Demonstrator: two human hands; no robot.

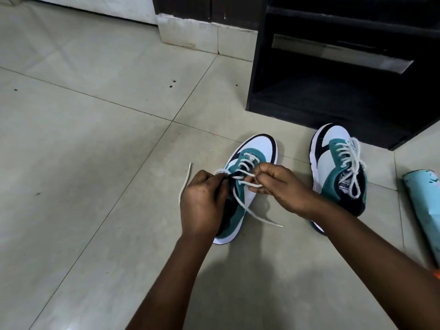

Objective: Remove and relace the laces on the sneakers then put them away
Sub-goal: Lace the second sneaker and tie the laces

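Near sneaker (247, 186): teal, white and black, on the tiled floor (95, 139), toe pointing away from the person; white sole rim shows at the heel.
Lace (240, 201): white, threaded through the lower eyelets only; one loose end trails across the shoe's side onto the floor to the right, the other curves on the tile left of the hands.
Left hand (202, 203): fingers curled, pinching the lace at the shoe's left eyelet row and covering the shoe's rear part.
Right hand (281, 186): fingers curled, pinching a lace strand just above the tongue.
Far sneaker (340, 170): same colours, fully laced with a tied bow, standing right of the first, just in front of the cabinet (333, 67).
Writing: "PUMA" on the far sneaker's tongue label.
Cabinet: dark, open-fronted.
Tube (423, 210): pale blue, lying at the right edge.
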